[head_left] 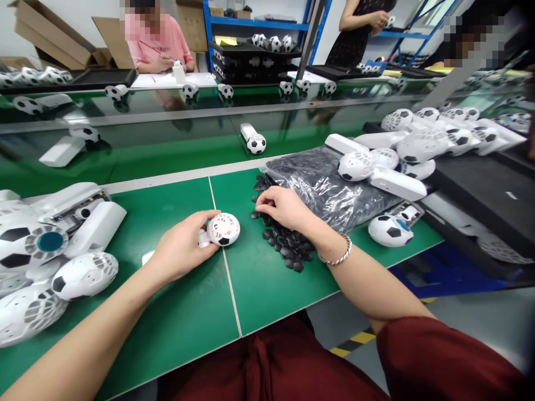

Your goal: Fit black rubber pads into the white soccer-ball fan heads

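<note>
My left hand [186, 245] is closed around a white soccer-ball-patterned device [224, 229], whose round, vented end faces up and shows a black patch near its lower edge. To the right, my right hand [284, 207] is over a spread of small black pieces [288, 245], its thumb and fingertips pinched together at the left edge of the spread. Whatever is between those fingertips is too small or hidden to tell. Behind that hand lies a clear plastic bag of dark pieces [317, 184].
White ball-headed devices are piled at the left [83, 273] and on the right beside black trays [480, 184]. Another [391, 230] lies near the right table edge. Beyond the pale rail, devices sit on a green conveyor [167, 150]. Two people work across it.
</note>
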Motion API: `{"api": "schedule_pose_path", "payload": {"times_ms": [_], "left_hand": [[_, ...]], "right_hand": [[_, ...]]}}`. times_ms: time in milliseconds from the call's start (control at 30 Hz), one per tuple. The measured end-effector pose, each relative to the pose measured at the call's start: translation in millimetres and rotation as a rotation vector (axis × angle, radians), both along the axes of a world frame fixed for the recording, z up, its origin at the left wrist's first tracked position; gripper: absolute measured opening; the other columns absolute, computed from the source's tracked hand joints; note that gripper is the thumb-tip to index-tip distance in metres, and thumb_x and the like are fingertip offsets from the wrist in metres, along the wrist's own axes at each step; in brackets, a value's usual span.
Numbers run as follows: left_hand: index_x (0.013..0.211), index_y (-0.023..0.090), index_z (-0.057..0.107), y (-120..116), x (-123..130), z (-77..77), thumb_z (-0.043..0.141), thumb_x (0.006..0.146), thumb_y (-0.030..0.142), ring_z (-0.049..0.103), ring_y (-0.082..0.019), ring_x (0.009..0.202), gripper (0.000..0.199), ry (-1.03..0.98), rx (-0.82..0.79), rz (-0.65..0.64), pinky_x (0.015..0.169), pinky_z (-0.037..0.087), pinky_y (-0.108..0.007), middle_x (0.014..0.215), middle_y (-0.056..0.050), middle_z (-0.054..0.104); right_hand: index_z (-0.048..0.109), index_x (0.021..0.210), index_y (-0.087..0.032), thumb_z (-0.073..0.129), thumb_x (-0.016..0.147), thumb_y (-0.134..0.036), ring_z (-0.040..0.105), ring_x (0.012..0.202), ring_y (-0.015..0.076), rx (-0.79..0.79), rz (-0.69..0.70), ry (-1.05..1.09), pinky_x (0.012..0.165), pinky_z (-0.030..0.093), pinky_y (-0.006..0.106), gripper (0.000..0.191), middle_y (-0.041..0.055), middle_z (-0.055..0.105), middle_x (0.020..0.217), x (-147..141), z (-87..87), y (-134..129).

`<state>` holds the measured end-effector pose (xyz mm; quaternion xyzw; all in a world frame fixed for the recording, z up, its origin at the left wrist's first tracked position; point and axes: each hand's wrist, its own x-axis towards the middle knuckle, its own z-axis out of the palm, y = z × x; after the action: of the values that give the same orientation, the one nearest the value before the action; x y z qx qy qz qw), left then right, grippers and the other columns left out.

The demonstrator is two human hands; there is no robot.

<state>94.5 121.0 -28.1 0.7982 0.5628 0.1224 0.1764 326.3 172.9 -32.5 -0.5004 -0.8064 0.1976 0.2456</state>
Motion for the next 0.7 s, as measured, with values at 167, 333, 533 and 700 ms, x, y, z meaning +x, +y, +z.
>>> {"api": "schedule_pose_path", "payload": {"times_ms": [167,333,533,700], "left_hand": [[0.126,0.027,0.043,3,0,0.9,0.045,0.068,0.015,0.053,-0.024,0.110,0.060,0.072,0.041,-0.065,0.089,0.043,-0.037,0.126,-0.001,0.054],[0.124,0.026,0.046,3,-2,1.5,0.042,0.066,0.010,0.052,-0.022,0.111,0.061,0.036,0.062,-0.145,0.093,0.039,-0.039,0.124,0.000,0.056],[0.125,0.027,0.046,3,-5,1.5,0.041,0.067,0.008,0.051,-0.022,0.111,0.061,0.036,0.099,-0.186,0.094,0.036,-0.041,0.124,0.001,0.056],[0.125,0.028,0.044,6,-13,0.3,0.039,0.067,0.006,0.049,-0.022,0.110,0.062,0.066,0.095,-0.161,0.101,0.027,-0.047,0.123,0.001,0.056]], "right_hand": [[0.070,0.085,-0.018,0.063,0.077,-0.021,0.056,0.090,0.0198,0.013,0.090,-0.316,0.079,0.042,0.030,0.011,0.0066,0.064,0.091,-4,-7.4,0],[0.069,0.085,-0.017,0.057,0.082,-0.030,0.054,0.089,0.0235,0.076,0.101,-0.442,0.075,0.042,0.034,0.018,0.0097,0.062,0.091,-15,-6.2,-4],[0.064,0.081,-0.018,0.066,0.074,-0.026,0.055,0.085,0.0193,-0.020,0.024,-0.368,0.066,0.041,0.027,0.011,0.0059,0.061,0.089,-17,-3.5,2],[0.062,0.083,-0.017,0.062,0.076,-0.014,0.056,0.069,0.0115,-0.079,0.199,-0.098,0.065,0.042,0.023,0.007,0.0001,0.062,0.075,-17,-0.3,-7]]}}
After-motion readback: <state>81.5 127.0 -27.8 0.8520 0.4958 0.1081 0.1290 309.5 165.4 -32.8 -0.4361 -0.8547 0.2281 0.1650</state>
